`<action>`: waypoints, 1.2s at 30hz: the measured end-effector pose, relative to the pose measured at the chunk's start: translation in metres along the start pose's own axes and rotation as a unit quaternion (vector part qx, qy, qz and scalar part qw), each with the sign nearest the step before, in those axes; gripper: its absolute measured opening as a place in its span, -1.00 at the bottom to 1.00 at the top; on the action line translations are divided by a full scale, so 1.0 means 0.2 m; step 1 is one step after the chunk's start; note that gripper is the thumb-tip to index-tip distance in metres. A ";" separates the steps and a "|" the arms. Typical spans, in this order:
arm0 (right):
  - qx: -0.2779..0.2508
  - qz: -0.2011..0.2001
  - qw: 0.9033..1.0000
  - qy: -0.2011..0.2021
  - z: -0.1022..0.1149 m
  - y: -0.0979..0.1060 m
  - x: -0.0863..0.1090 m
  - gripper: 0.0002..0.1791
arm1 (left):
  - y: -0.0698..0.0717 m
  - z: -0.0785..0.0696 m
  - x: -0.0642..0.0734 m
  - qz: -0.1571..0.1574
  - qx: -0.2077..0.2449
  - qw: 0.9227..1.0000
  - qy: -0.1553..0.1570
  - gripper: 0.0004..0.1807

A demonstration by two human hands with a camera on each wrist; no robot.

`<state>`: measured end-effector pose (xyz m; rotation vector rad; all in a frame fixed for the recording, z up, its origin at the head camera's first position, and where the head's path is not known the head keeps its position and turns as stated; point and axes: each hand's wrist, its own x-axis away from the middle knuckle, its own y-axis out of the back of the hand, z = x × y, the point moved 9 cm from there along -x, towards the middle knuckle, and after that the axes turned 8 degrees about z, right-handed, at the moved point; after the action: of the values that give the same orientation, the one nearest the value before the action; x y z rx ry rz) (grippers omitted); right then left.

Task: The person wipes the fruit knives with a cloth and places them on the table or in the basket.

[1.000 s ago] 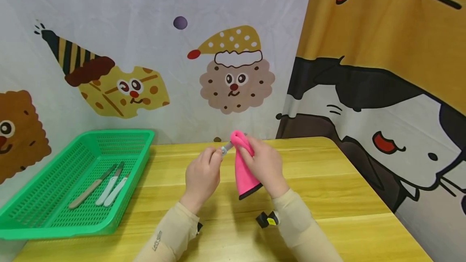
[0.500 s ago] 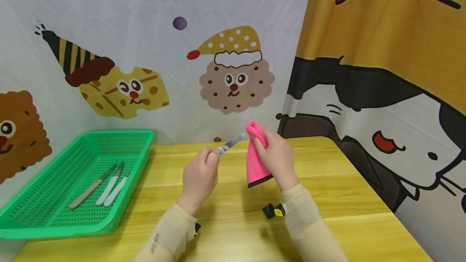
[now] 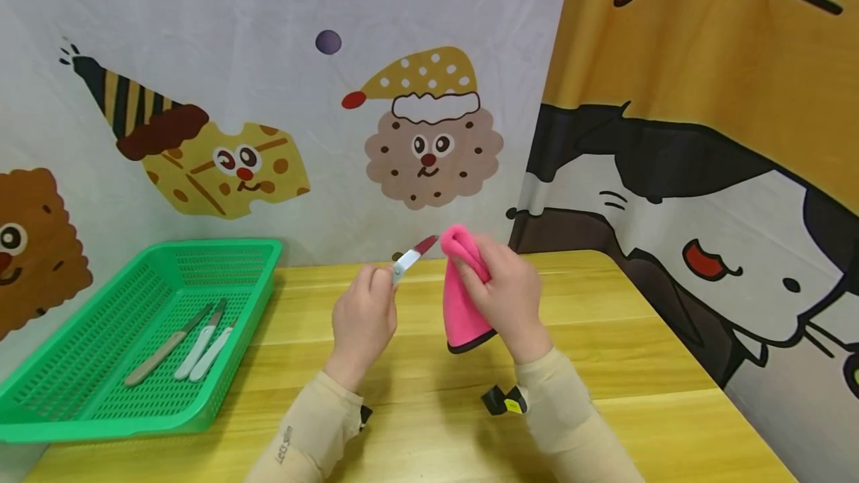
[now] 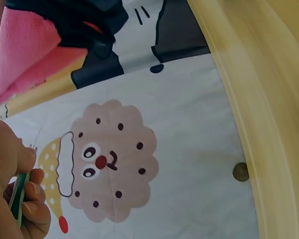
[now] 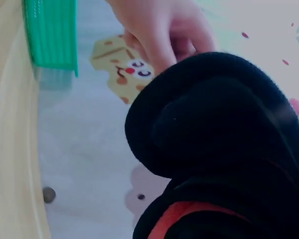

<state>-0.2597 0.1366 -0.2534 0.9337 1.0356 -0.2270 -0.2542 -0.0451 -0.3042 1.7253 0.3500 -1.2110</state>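
My left hand [image 3: 365, 319] grips a knife [image 3: 404, 265] by its pale handle, the blade slanting up to the right with a reddish tint. In the left wrist view the fingers curl round a green-and-white handle [image 4: 19, 196]. My right hand [image 3: 506, 289] pinches a pink cloth [image 3: 463, 315] with a black edge, folded over at the top, its lower end hanging down. The blade's tip points at the cloth's folded top, close beside it. The cloth's dark side [image 5: 214, 129] fills much of the right wrist view and hides the right hand there.
To the left on the wooden table [image 3: 403, 431] stands a green perforated basket [image 3: 251, 319]. It holds a brown-handled knife [image 3: 157, 360] and two white-handled knives [image 3: 197, 349]. Behind the table hangs a printed cartoon curtain [image 3: 268, 21].
The cloth was round the blade, then slid off toward the tip to the right. It has since come back slightly left and down, while the knife has turned and shifted left.
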 end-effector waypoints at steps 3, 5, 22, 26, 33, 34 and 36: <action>-0.006 0.002 0.999 0.032 0.06 -0.03 0.01 -0.67 | 0.00 -0.02 -0.01 -0.002 0.003 1.000 0.002 -0.65; -0.008 0.002 0.999 0.047 0.09 -0.06 0.01 -0.67 | 0.00 -0.05 -0.01 -0.001 0.007 1.000 -0.001 -0.67; 0.030 0.021 0.997 0.068 0.16 -0.25 0.04 -0.74 | 0.00 -0.11 0.01 0.019 0.008 1.000 -0.011 -0.78; 0.030 0.020 0.997 0.071 0.15 -0.25 0.04 -0.72 | 0.00 -0.12 0.01 0.017 0.009 1.000 -0.018 -0.73; 0.035 0.017 0.997 0.060 0.08 -0.23 0.02 -0.71 | 0.00 -0.10 0.02 0.020 0.021 0.999 -0.016 -0.76; 0.037 0.015 0.998 0.056 0.07 -0.23 0.01 -0.71 | 0.00 -0.10 0.02 0.020 0.022 0.999 -0.016 -0.77; 0.040 0.013 0.998 0.046 0.04 -0.22 0.01 -0.70 | 0.01 -0.10 0.02 0.024 0.026 0.999 -0.014 -0.77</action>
<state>-0.2784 0.1035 -0.2773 1.0371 1.1043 -0.2067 -0.2406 -0.0304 -0.3058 1.7499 0.2613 -1.2181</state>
